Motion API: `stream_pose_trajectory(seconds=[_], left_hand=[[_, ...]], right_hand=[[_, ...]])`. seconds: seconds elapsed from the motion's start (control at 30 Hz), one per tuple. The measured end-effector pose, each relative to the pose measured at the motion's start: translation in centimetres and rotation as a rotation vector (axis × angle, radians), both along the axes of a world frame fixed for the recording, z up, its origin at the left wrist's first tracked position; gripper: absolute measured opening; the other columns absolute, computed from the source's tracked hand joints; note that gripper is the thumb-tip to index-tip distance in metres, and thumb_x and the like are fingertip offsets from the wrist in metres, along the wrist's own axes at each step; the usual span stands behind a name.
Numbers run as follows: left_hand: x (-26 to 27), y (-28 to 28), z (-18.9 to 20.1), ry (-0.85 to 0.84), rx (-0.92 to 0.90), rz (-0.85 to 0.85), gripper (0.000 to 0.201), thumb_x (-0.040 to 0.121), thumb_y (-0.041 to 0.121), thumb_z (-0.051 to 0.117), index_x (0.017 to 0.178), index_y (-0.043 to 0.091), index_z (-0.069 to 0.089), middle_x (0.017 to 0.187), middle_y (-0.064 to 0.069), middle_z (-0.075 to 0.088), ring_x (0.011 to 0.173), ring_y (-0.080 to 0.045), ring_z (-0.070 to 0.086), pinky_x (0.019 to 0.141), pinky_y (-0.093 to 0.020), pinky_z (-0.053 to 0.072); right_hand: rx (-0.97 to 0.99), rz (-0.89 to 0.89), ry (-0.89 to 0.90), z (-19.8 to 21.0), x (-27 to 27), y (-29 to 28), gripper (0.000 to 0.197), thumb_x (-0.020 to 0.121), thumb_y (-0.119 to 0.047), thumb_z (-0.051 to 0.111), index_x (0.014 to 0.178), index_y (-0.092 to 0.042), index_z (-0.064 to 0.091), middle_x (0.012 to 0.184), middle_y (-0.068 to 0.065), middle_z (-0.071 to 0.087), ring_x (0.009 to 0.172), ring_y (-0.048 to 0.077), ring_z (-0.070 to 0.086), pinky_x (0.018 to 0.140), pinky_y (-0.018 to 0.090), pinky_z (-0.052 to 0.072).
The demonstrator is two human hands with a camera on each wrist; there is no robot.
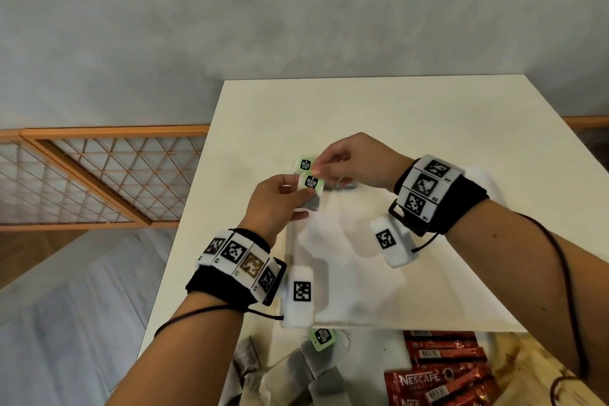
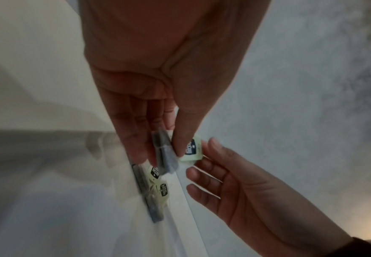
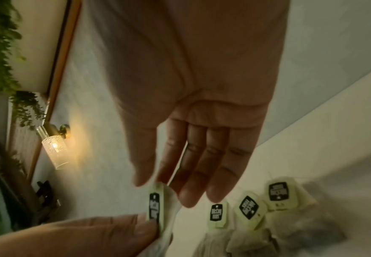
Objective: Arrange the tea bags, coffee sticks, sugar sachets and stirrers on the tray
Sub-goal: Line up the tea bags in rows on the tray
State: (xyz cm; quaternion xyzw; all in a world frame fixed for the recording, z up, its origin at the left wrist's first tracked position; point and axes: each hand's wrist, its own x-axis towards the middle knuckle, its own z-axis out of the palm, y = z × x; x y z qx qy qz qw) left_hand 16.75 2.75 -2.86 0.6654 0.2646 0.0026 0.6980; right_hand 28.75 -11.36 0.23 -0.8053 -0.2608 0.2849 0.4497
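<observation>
A tea bag with a green tag [image 1: 311, 182] hangs over the far left corner of the white tray [image 1: 428, 300]. My left hand [image 1: 304, 189] pinches its grey pouch [image 2: 163, 156]. My right hand [image 1: 318, 171] pinches the top of its tag [image 3: 154, 207] between thumb and forefinger. Three more tea bags [image 3: 248, 207] lie in a row on the tray just beyond; one of their tags [image 1: 305, 164] shows in the head view. Several loose tea bags [image 1: 296, 369] and red coffee sticks [image 1: 441, 369] lie on the table in front of the tray.
The white table [image 1: 395, 115] reaches on past the tray. A light wooden surface [image 1: 527, 366] lies at the near right. Left of the table stands an orange lattice frame [image 1: 99, 175] over grey floor. A lit wall lamp [image 3: 54, 147] shows in the right wrist view.
</observation>
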Motion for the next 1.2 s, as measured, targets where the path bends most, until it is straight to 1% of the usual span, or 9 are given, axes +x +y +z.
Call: stream_pose_trajectory(seconds=[0.13,0.27,0.37,0.57,0.73,0.87,1.0,1.1,1.2], left_hand=[[0.5,0.7,0.1,-0.023,0.053,-0.025,0.02,0.088,0.012,0.07,0.106,0.004,0.068,0.093,-0.012,0.074,0.075,-0.014,0.07,0.073,-0.027,0.056],[0.9,1.8,0.1,-0.014,0.06,-0.03,0.013,0.087,0.019,0.072,0.094,0.008,0.072,0.084,-0.006,0.074,0.074,-0.013,0.07,0.073,-0.029,0.056],[1.3,2.5,-0.2,-0.007,0.058,-0.013,0.019,0.088,0.02,0.071,0.097,0.002,0.072,0.086,-0.009,0.072,0.078,-0.018,0.069,0.067,-0.026,0.058],[2.3,3.5,-1.3,0.066,0.241,-0.04,0.003,0.088,0.015,0.071,0.085,0.013,0.073,0.076,-0.005,0.066,0.068,-0.015,0.06,0.064,-0.028,0.056],[3.1,4.0,-2.2,0.104,0.37,-0.064,0.004,0.084,0.015,0.073,0.08,0.014,0.073,0.072,-0.005,0.067,0.064,-0.015,0.061,0.059,-0.027,0.054],[3.7,4.2,-1.9,0.137,0.427,-0.084,0.004,0.083,0.017,0.074,0.083,0.014,0.072,0.074,-0.005,0.067,0.063,-0.016,0.062,0.06,-0.029,0.057],[1.9,4.4,0.4,0.107,0.593,-0.098,0.024,0.083,0.026,0.076,0.101,0.014,0.068,0.09,-0.005,0.07,0.079,-0.022,0.067,0.073,-0.036,0.059],[-1.7,3.8,3.0,0.053,0.755,-0.24,0.023,0.081,0.03,0.076,0.1,0.018,0.069,0.088,0.003,0.068,0.072,-0.008,0.061,0.067,-0.022,0.052],[-5.9,2.4,4.5,0.121,0.911,-0.489,0.017,0.083,0.029,0.075,0.097,0.021,0.072,0.09,0.009,0.067,0.075,-0.002,0.058,0.066,-0.015,0.043]], right_hand=[[-0.016,0.021,-0.046,0.3,0.4,1.1,0.002,0.084,-0.012,0.073,0.083,-0.011,0.073,0.073,0.014,0.069,0.068,0.023,0.063,0.083,0.046,0.058],[-0.05,0.028,-0.12,0.2,0.7,2.1,0.015,0.084,-0.009,0.072,0.075,-0.021,0.071,0.073,0.011,0.071,0.066,0.02,0.065,0.079,0.041,0.06],[-0.085,0.028,-0.14,0.0,0.8,2.7,0.013,0.082,-0.01,0.074,0.077,-0.021,0.071,0.076,0.008,0.072,0.067,0.021,0.067,0.075,0.038,0.06],[-0.226,-0.008,-0.207,-1.1,0.8,3.9,0.007,0.08,-0.008,0.075,0.084,-0.014,0.073,0.066,-0.003,0.067,0.041,-0.002,0.055,0.052,0.014,0.047],[-0.222,-0.052,-0.13,-2.4,1.1,4.4,0.008,0.08,-0.002,0.075,0.085,-0.007,0.072,0.073,0.01,0.07,0.037,0.001,0.056,0.05,0.018,0.05],[-0.241,-0.069,-0.168,-2.7,1.1,4.7,0.011,0.079,-0.004,0.076,0.089,-0.007,0.072,0.079,0.008,0.071,0.046,0.002,0.061,0.051,0.016,0.05],[-0.321,-0.004,-0.405,-1.1,-0.1,3.6,0.029,0.074,-0.018,0.081,0.101,-0.014,0.071,0.092,-0.001,0.068,0.08,0.011,0.061,0.067,0.019,0.043],[-0.202,0.005,-0.354,0.2,-3.1,1.8,0.028,0.074,-0.014,0.079,0.1,-0.013,0.071,0.089,0.002,0.07,0.064,0.001,0.059,0.061,0.017,0.051],[-0.157,0.127,-0.323,0.9,-7.8,-0.6,0.023,0.075,-0.012,0.079,0.096,-0.015,0.072,0.082,-0.002,0.07,0.054,-0.01,0.056,0.057,0.006,0.043]])
